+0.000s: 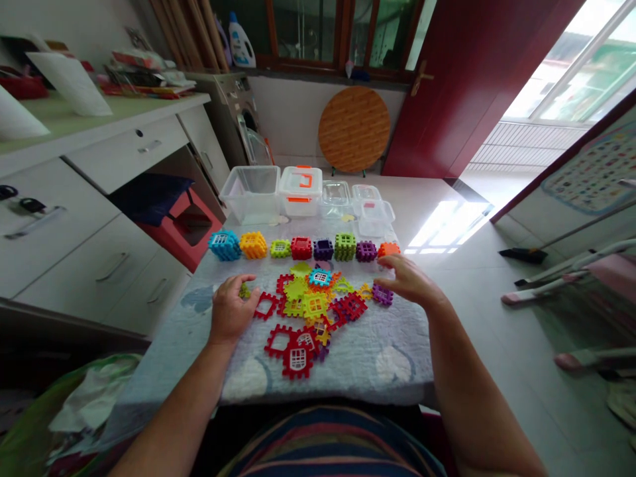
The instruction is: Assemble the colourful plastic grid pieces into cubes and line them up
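Note:
My left hand (pixel 233 310) is at the left of the table, thumb and fingers apart, with a small olive-green piece (pixel 244 290) showing in the gap between them. Its thumb is beside a red square frame (pixel 266 305). My right hand (pixel 411 281) is open at the right, its fingers close to an orange stack of blocks (pixel 389 250) and its thumb above a purple piece (pixel 382 295). Between my hands lies a loose heap of toothed plastic building pieces, with a yellow-green piece (pixel 316 305), a blue window piece (pixel 320 277) and red window pieces (pixel 298 360).
A row of colour-sorted stacks crosses the table, from a blue stack (pixel 225 246) to the orange one. Behind stand an open clear bin (pixel 251 192), a lidded box (pixel 301 192) and smaller clear containers (pixel 368 195). A pink stool (pixel 193 228) is left of the table.

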Motion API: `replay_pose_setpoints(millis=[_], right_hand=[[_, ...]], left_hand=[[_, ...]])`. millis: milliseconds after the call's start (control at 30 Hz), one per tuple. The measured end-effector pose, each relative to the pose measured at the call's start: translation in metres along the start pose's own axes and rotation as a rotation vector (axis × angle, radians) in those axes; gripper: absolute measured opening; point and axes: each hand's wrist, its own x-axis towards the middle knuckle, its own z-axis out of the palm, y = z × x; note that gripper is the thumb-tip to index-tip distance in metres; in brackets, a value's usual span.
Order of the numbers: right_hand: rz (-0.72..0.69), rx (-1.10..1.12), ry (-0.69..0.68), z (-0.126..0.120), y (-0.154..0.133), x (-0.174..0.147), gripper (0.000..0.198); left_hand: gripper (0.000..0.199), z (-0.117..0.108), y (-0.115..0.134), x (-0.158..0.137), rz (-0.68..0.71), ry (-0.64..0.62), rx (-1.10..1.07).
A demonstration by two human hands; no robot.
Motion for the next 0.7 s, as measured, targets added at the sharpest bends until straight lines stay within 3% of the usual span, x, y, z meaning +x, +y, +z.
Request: replay_pose_setpoints(millis=[100, 200, 300, 500, 700], right_hand=[[0.053, -0.033, -0.003, 0.018, 0.012, -0.028, 0.043], [0.077, -0.041, -0.008, 0.033, 0.017, -0.037, 0.034], [0.082, 0.02, 0.065, 0.042, 0.019, -0.034, 0.033], [0.06, 0.022, 0.245, 0.046, 0.008, -0.032, 0.049], [-0.216, 0.075, 0.01, 0.048, -0.041, -0.043, 0.046]], left_hand=[[0.027, 0.002, -0.002, 0.0, -0.006, 0.019, 0.037], [0.026, 0.003, -0.002, 0.0, 0.012, 0.011, 0.031], [0.023, 0.003, -0.001, 0.0, 0.039, -0.011, 0.015], [0.022, 0.004, -0.001, 0.001, 0.059, -0.051, -0.024], [0.028, -0.015, 0.018, -0.002, 0.19, -0.029, -0.09]])
